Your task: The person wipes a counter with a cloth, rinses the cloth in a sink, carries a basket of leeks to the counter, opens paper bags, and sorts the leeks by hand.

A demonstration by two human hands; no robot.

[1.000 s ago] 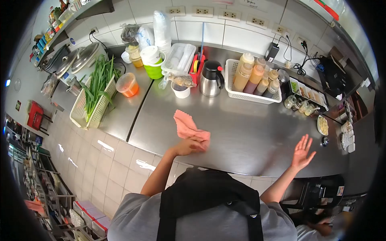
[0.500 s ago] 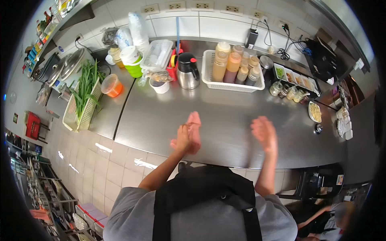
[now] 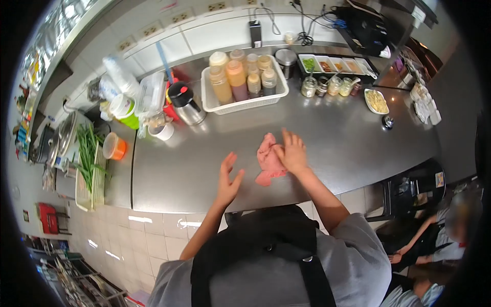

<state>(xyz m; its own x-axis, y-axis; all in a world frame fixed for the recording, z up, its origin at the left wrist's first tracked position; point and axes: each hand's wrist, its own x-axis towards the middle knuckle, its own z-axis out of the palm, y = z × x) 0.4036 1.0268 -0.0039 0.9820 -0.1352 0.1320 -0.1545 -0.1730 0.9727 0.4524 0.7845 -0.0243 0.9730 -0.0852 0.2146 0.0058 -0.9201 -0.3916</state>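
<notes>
Steel counter (image 3: 179, 171), pink cloth (image 3: 268, 158), white basket (image 3: 250, 105)

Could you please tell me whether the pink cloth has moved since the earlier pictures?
Yes, rightward along the counter: the pink cloth was left of the white bottle basket and now lies in front of it.

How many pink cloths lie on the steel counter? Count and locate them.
1: the pink cloth lies crumpled between the left hand and right hand, by the latter's thumb; folds could hide another.
</notes>
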